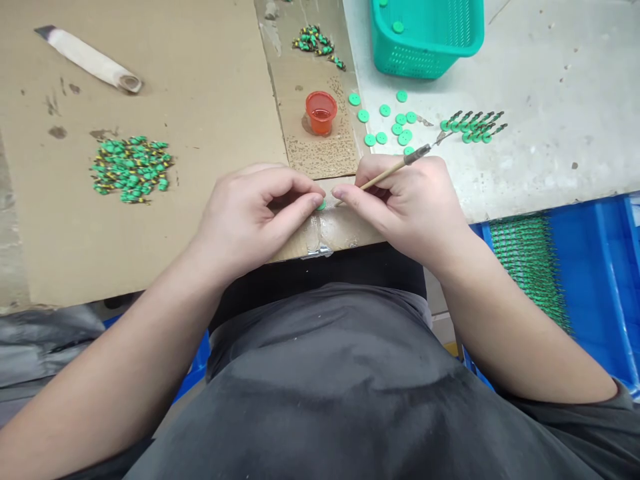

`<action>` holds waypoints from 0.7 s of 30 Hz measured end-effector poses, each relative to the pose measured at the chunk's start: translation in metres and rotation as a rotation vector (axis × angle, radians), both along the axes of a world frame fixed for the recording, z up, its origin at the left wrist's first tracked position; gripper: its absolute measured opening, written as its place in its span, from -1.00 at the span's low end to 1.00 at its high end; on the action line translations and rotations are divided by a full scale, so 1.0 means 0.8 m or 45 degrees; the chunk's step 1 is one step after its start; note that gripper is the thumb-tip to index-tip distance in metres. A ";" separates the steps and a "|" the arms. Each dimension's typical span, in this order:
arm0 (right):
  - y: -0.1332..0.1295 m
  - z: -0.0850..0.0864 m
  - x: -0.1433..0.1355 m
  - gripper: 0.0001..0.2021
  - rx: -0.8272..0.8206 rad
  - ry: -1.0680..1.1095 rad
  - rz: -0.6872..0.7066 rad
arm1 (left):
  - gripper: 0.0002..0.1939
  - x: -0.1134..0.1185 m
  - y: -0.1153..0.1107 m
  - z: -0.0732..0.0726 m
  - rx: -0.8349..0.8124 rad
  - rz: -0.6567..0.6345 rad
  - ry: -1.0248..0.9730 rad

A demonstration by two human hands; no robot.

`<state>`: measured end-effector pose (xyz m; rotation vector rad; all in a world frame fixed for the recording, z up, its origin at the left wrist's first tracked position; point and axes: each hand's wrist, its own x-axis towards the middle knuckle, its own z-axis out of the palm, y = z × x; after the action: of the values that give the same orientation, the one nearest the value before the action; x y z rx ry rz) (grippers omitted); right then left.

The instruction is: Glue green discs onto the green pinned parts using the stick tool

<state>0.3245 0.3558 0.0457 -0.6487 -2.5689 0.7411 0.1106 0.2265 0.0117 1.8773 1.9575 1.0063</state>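
Observation:
My left hand [255, 213] pinches a small green button-like disc [321, 206] between thumb and forefinger, close to the table's front edge. Only part of that disc shows past the fingertips. In my right hand [403, 200] is a thin wooden stick tool [387, 175], with a dark wrapped section and a narrow metal tip pointing up and right. Its lower end comes out by my right fingertips, near the disc. Several loose green discs [385, 111] with small holes lie beyond my right hand. A small red cup [321, 112] with liquid in it stands beyond both hands.
A teal basket [425, 63] stands at the back right. Rows of green discs with dark stems [475, 127] lie at right. Green-and-yellow small pieces are heaped at left [131, 168] and at the back [314, 40]. A white tube-like object [90, 59] lies back left. Blue crates [583, 267] sit below right.

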 end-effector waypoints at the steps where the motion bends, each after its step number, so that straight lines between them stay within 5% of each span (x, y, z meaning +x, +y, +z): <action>1: 0.000 0.001 0.000 -0.53 -0.005 -0.006 -0.005 | -0.80 0.000 0.000 0.000 0.026 -0.006 -0.006; 12: -0.011 -0.001 0.001 -0.76 -0.051 0.010 -0.011 | -0.79 0.003 -0.002 0.003 -0.034 0.038 0.048; 21: -0.012 -0.002 -0.006 -0.68 -0.009 -0.037 0.046 | -0.84 0.003 -0.001 -0.002 0.074 0.032 -0.015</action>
<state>0.3201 0.3460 0.0444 -0.6214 -2.6121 0.7585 0.1129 0.2259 0.0104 1.8769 1.9708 1.0897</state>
